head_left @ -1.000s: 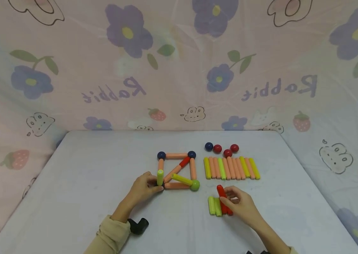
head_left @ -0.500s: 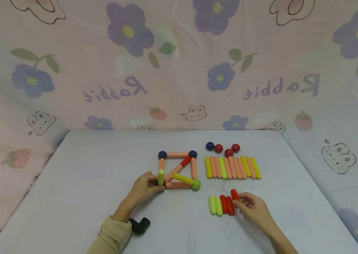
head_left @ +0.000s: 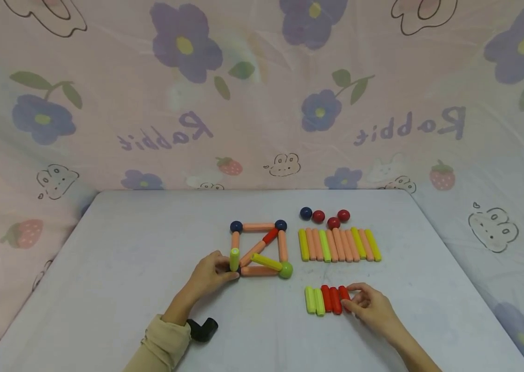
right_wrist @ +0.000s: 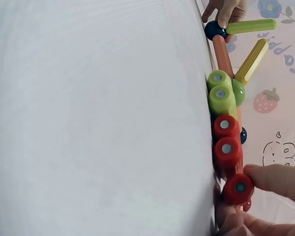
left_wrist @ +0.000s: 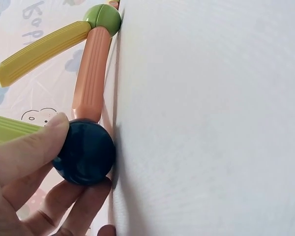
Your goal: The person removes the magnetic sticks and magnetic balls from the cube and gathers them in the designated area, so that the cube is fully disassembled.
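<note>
Between fingers and thumb of the right hand [head_left: 372, 308], pinching a red stick [head_left: 344, 293], just beside two more red sticks [head_left: 327, 298], with two light-green sticks [head_left: 310, 299] to the left of those. Down on the table [head_left: 150, 248] or a shade above it: cannot tell from these views. Between thumb and fingers of the left hand [head_left: 211, 275], well apart from the right, holding a dark blue ball [left_wrist: 86, 153] at the near left corner of a frame [head_left: 258, 227] of sticks and balls. Easy to upset from here, in all likelihood, by letting go of the red stick at a tilt: liable to roll, or to knock against the next one and push the neighbours askew. Possibly prone to a sudden snap or shove sideways too, judging by the round insets [right_wrist: 226, 148] in the stick ends, perhaps magnets. At the left, most at risk from a twist or hard squeeze on the dark blue ball: the upright light-green stick [head_left: 235, 259], rising from that one ball, and the diagonal [head_left: 253, 253] running toward the same corner. Also exposed to a jolt: the yellow stick [head_left: 266, 262], slanting up from a green ball [head_left: 285, 270] with a free end in the air, apt to swing down or drop off. Beyond the far row of sticks [head_left: 338, 245], vulnerable to any bump of the table: the loose balls [head_left: 318, 216], probably quick to roll.
</note>
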A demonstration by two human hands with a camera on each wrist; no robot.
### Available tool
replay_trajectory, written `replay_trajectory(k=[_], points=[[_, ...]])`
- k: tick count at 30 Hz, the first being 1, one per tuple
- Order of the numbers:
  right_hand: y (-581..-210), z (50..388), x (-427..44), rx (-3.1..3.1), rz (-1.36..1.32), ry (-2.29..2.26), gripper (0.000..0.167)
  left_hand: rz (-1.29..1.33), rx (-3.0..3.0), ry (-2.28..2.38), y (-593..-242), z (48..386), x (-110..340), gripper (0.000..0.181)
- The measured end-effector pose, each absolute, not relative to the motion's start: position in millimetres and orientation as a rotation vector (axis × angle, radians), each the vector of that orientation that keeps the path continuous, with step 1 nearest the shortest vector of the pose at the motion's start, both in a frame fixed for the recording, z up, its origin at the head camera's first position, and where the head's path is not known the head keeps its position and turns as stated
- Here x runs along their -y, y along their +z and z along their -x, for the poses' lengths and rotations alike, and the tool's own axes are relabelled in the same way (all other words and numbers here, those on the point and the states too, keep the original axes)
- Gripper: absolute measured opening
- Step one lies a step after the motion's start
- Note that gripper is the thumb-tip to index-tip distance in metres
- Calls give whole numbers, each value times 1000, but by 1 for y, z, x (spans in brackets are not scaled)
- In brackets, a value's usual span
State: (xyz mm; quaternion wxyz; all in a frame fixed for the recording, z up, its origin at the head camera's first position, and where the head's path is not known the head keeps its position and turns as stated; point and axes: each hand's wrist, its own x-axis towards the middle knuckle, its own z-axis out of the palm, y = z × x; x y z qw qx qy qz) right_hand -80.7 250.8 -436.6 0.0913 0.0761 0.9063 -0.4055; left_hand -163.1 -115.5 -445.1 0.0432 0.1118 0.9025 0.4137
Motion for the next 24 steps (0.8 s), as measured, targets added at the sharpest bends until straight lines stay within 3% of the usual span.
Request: replay_trajectory(k=[16,24], points=[[-419,84,-253,-2879,-80,-1020,32,-315,-2756,1280,-445,160,112,20],[-418,97,-228,-2921,190,-1170,23,-283,-2767,1268,-444,159,113,22]])
